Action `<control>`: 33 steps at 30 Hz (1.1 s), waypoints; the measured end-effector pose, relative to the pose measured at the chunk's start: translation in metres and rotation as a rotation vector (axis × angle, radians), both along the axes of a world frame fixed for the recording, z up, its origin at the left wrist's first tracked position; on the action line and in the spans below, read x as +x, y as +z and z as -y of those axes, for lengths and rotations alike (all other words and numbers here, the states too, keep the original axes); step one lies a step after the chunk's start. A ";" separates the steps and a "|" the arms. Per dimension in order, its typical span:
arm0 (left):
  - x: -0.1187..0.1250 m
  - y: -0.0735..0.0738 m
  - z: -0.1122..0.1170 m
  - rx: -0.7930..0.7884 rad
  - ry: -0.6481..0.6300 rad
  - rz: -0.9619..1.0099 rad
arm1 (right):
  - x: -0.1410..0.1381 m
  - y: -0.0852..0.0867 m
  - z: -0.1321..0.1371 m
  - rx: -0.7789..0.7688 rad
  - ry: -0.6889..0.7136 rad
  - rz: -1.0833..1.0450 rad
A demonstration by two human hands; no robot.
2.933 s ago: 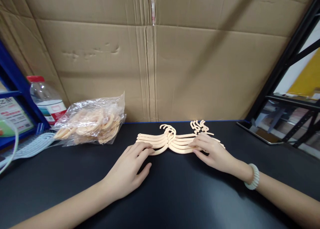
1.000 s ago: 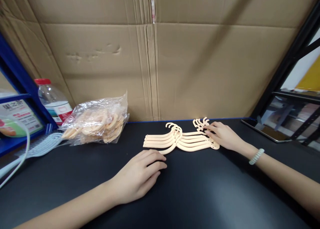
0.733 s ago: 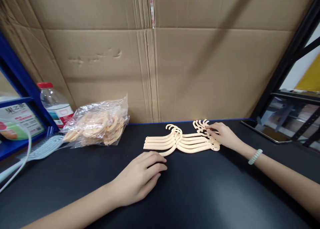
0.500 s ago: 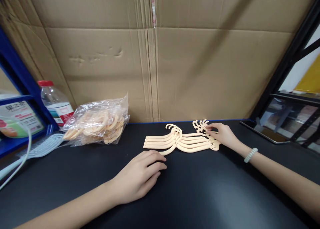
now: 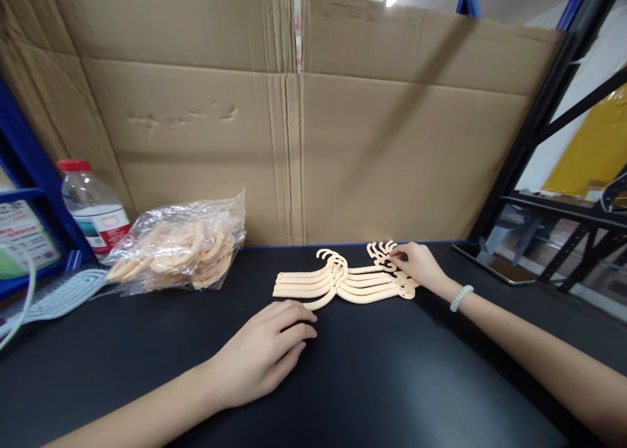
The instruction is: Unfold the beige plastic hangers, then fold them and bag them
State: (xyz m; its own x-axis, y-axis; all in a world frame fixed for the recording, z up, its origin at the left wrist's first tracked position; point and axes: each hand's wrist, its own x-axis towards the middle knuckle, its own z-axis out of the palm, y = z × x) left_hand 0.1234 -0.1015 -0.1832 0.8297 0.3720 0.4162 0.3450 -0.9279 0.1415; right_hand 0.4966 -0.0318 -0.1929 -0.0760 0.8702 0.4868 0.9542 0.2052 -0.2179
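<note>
Several cream plastic hangers lie fanned out in an overlapping row on the black table, their curved hooks bunched near the middle. My left hand rests palm down in front of them, fingers loosely bent and apart. Its fingertips lie by the left arm of the nearest hanger, whose end is hidden behind the hand. Beyond the right ends sits a cluster of small cream hooked pieces. Thumb and forefinger of my right hand are pinched together at the right side of this cluster, on one of the pieces.
On the left, a clear plastic bag holds more cream pieces. Near it are a red-capped bottle and a pale blue hairbrush. A phone-like flat device lies at right. Cardboard stands along the back.
The camera view has tilted up and shifted, so everything appears a little further left. Both hands keep nearly the same places relative to the hangers.
</note>
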 end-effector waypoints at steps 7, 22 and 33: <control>0.000 0.001 0.000 -0.007 -0.008 0.004 | -0.002 0.012 0.003 -0.022 -0.053 0.043; 0.006 0.005 0.013 -0.269 0.060 0.173 | -0.011 0.041 0.013 0.198 -0.114 -0.181; 0.034 -0.001 0.033 -1.220 0.174 0.601 | -0.147 0.018 0.107 -0.582 0.696 -0.952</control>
State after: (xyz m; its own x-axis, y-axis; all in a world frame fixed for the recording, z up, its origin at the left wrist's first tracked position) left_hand 0.1571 -0.1344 -0.1838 0.5448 0.8381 0.0283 0.0390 -0.0590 0.9975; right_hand 0.3494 -0.1390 -0.1747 -0.4283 0.8880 0.1675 0.1127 0.2364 -0.9651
